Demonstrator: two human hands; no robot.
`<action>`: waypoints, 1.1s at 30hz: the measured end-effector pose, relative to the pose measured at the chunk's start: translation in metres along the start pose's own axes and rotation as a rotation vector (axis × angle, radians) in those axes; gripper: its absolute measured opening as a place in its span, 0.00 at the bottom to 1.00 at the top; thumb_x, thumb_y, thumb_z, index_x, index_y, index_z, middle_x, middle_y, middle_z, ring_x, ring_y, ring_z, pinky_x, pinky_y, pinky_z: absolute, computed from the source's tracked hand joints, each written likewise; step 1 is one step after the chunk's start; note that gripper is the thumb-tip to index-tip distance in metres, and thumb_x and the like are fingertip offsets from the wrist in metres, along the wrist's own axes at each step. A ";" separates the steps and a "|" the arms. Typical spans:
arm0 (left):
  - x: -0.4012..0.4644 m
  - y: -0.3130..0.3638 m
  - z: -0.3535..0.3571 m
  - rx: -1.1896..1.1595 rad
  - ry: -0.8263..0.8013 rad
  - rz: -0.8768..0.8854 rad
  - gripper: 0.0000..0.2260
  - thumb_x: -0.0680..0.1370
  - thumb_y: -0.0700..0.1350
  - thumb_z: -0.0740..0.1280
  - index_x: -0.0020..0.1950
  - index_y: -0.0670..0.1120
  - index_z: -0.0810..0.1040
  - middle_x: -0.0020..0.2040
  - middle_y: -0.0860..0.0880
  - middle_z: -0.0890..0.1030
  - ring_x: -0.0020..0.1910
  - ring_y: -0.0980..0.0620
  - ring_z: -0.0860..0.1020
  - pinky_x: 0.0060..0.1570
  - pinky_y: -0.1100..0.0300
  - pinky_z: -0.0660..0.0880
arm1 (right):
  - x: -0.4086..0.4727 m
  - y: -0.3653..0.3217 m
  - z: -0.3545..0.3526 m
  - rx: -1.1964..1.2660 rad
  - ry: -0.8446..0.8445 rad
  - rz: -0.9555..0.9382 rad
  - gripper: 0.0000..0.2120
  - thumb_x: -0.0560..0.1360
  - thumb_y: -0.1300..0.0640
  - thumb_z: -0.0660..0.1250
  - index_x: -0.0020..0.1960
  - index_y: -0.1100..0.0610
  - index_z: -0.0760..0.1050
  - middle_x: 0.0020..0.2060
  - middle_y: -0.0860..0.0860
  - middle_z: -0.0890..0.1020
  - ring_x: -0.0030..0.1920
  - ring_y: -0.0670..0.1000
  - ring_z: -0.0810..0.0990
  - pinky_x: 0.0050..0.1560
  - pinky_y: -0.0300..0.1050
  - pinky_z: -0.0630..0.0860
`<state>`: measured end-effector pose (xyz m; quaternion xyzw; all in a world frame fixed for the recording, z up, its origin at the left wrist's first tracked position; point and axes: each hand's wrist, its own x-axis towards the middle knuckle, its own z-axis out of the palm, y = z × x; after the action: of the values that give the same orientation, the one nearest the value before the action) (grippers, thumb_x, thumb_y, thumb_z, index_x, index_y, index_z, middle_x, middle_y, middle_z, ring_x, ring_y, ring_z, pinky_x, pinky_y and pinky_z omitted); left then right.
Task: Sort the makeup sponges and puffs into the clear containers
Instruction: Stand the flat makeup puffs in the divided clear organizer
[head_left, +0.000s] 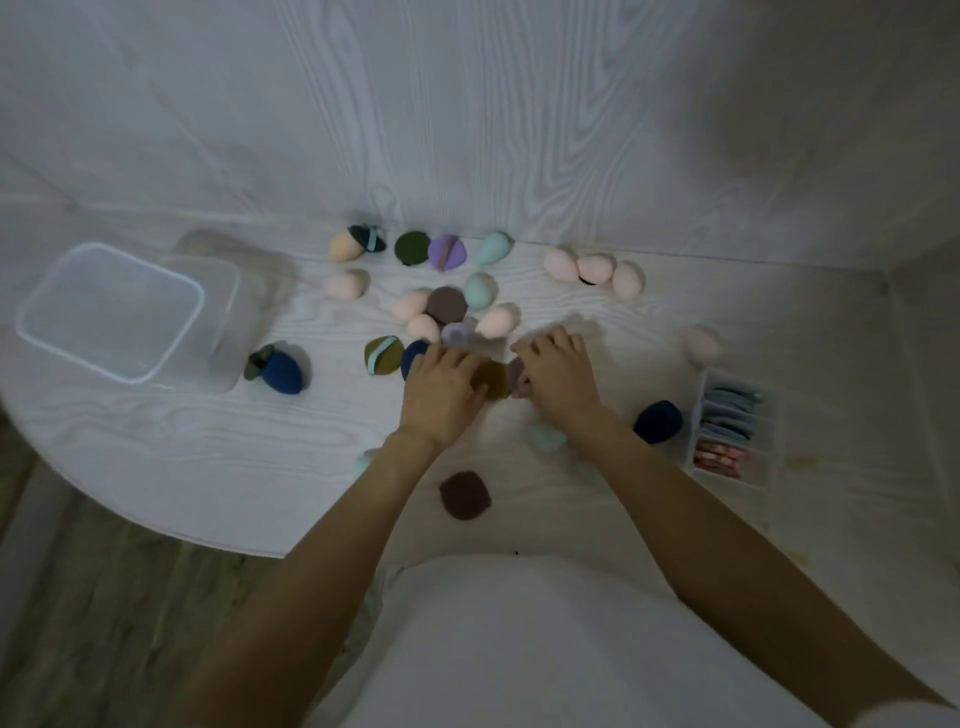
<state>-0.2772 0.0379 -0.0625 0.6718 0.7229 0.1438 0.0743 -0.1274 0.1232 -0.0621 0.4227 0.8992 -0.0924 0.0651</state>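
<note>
Olive puff (491, 380): centre of the frame, flat on the counter (208, 441), between my two hands and touching both.
Left hand (441, 392): palm down, fingers curled over the olive puff's left edge; I cannot tell if it truly grips.
Right hand (556, 371): palm down, fingers bent around a mauve puff (518, 376) just right of the olive one.
Loose sponges and puffs: pink egg sponges (595, 270) upper right; a purple puff (447, 252) and a dark green puff (411, 248) at the top; a maroon puff (465, 495) below my hands; a navy puff (657, 421) to the right.
Divided clear container (698, 415): right edge of the frame, holding blue and reddish puffs on edge in separate compartments.
Clear tub (111, 312): left of the frame, open, well apart from my hands.
</note>
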 end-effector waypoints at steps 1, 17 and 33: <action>0.007 0.002 0.001 -0.017 0.003 0.013 0.13 0.68 0.44 0.73 0.51 0.45 0.81 0.47 0.44 0.82 0.45 0.40 0.77 0.42 0.51 0.72 | 0.001 0.003 0.000 0.000 0.044 -0.002 0.16 0.70 0.50 0.68 0.56 0.54 0.75 0.51 0.53 0.78 0.54 0.56 0.70 0.52 0.47 0.60; 0.086 -0.055 -0.011 0.139 -0.038 -0.233 0.11 0.76 0.48 0.64 0.55 0.45 0.78 0.55 0.44 0.78 0.55 0.44 0.71 0.51 0.53 0.66 | -0.043 0.009 -0.022 0.602 0.333 0.180 0.05 0.73 0.60 0.68 0.48 0.57 0.76 0.42 0.50 0.79 0.43 0.49 0.74 0.42 0.39 0.66; -0.032 0.199 0.013 -0.414 0.023 0.452 0.08 0.74 0.48 0.64 0.47 0.47 0.80 0.41 0.50 0.80 0.38 0.52 0.76 0.37 0.63 0.72 | -0.247 0.100 -0.036 0.710 0.632 0.711 0.05 0.73 0.61 0.69 0.49 0.58 0.78 0.39 0.46 0.79 0.37 0.48 0.77 0.37 0.26 0.69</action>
<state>-0.0816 0.0187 -0.0164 0.7846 0.5112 0.3085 0.1673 0.1051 0.0095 0.0099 0.7009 0.5923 -0.2297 -0.3244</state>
